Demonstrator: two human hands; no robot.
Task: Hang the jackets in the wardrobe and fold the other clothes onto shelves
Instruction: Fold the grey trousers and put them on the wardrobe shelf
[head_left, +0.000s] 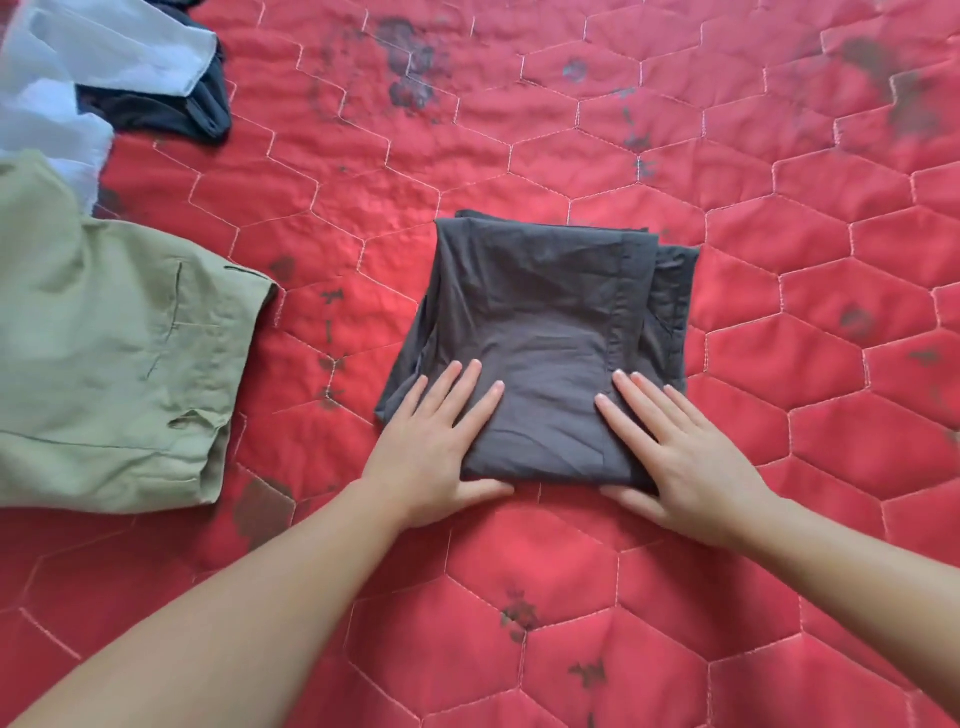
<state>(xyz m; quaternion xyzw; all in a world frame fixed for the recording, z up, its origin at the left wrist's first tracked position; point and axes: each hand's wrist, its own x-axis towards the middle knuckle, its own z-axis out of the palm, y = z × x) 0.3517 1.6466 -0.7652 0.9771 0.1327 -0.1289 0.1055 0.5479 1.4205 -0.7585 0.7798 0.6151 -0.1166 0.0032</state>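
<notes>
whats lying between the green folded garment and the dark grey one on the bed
Nothing: in the head view only bare red quilted cover with dark stains separates the green folded garment from the dark grey folded garment.

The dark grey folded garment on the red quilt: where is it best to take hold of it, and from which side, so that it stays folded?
Probably the near folded edge of the dark grey garment, from the person's side. The left hand and right hand already lie flat there, thumbs at the edge. Loose layers show at the far right, so slide fingers under both near corners.
</notes>
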